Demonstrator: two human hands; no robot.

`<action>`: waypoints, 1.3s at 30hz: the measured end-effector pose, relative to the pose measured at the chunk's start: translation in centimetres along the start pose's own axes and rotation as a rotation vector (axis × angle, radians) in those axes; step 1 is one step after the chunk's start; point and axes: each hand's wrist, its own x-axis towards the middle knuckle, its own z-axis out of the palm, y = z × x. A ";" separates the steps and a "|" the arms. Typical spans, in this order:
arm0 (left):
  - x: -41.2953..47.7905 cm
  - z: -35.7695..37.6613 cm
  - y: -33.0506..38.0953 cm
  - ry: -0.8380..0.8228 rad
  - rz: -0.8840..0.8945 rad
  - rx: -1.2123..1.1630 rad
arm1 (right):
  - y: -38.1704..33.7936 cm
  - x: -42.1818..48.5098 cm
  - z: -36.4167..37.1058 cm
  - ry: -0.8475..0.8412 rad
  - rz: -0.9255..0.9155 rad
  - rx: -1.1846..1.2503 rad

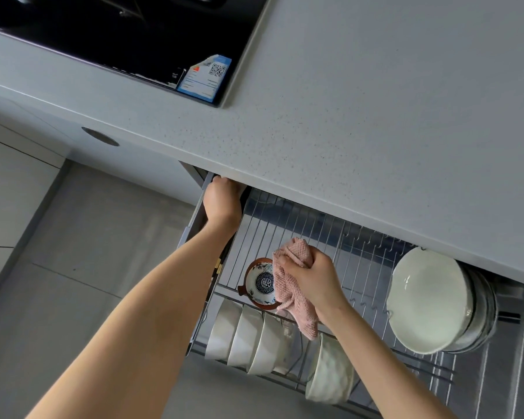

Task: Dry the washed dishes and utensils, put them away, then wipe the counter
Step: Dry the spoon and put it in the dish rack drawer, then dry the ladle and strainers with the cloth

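**Over the open drawer [285,225]: cloth in hand**

Your right hand [312,279] clutches the pink cloth [294,285] just above the patterned bowl [262,281]. Your left hand [221,201] reaches under the counter [375,116] edge; fingers hidden, grip unreadable. White bowls [245,337] and plates [427,300] stand racked.

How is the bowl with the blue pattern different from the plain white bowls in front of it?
The patterned bowl has blue-and-white decoration and a brown rim; the white bowls are plain. The patterned bowl stands alone; the white bowls lean together in a row. Both rest tipped on edge in the wire rack.
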 end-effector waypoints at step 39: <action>-25.4 -44.0 -35.1 0.550 -0.389 -0.591 | -18.9 -27.3 38.3 -0.638 -0.145 -0.024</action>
